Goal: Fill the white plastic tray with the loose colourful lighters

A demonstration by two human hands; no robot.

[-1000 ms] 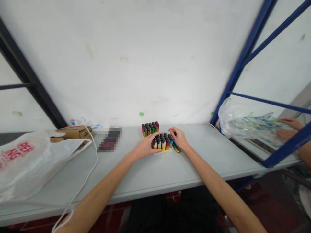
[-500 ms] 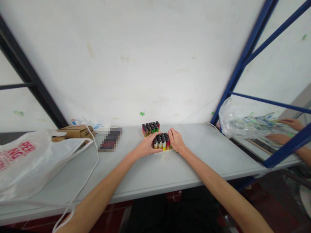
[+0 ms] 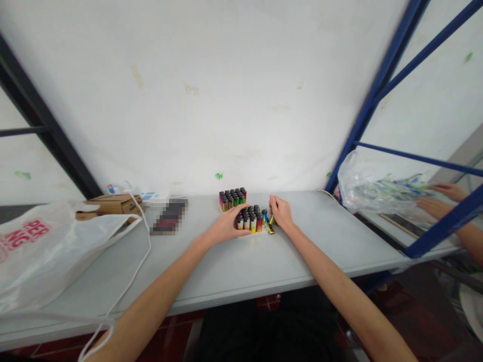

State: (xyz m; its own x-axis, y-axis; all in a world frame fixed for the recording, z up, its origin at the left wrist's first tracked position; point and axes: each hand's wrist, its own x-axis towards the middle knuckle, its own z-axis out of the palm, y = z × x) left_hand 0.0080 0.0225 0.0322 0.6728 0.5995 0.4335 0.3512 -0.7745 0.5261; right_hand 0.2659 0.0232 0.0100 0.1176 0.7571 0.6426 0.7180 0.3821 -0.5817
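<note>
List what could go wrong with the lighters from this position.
The loose lighter lies tilted at the near block of lighters, by the right hand; a push might tip its neighbours. The left hand braces only one side, so the block could slide toward the rear block.

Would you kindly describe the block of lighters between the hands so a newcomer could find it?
On the grey table, find the two blocks of upright lighters near the wall. It is the nearer block of lighters, flanked by the left hand and right hand; the farther block stands untouched.
</note>
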